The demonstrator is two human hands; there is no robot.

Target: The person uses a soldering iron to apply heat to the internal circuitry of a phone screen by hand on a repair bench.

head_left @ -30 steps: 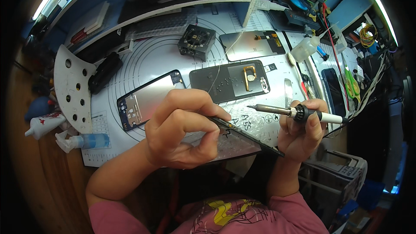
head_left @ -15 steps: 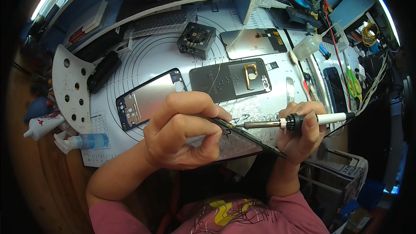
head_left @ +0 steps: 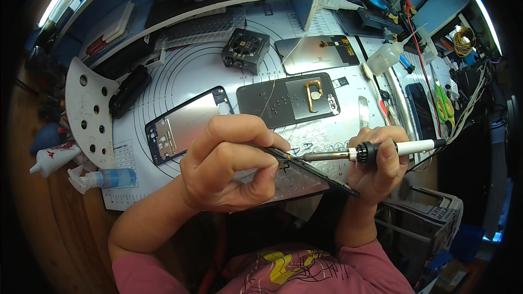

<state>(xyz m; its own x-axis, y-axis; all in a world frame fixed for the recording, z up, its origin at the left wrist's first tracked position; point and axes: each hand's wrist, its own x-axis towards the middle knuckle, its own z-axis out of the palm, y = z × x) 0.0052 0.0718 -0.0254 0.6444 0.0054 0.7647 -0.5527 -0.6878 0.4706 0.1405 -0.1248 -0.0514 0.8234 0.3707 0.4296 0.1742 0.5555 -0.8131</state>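
My left hand (head_left: 231, 166) is closed, thumb and fingers pinching one end of a thin dark flat phone part (head_left: 327, 178), seen nearly edge-on and slanting down to the right. Its lower end reaches under my right hand (head_left: 379, 166), where I cannot tell whether fingers support it. My right hand is closed around a soldering iron (head_left: 406, 148) with a white handle and black collar. The iron's metal tip points left and meets the part, or comes very near it, beside a small orange spot by my left fingertips.
Behind my hands lie a silver-backed phone frame (head_left: 188, 122), a dark phone back cover (head_left: 261, 100) bearing several screws, and a display panel (head_left: 305, 62). A small fan box (head_left: 245, 50) stands farther back. Bottles, green scissors (head_left: 444, 103) and cables crowd the right; a blue-liquid bottle (head_left: 117, 177) lies left.
The soldering iron's tip has shifted very slightly left along the dark part. Both hands keep their grip and hardly move.
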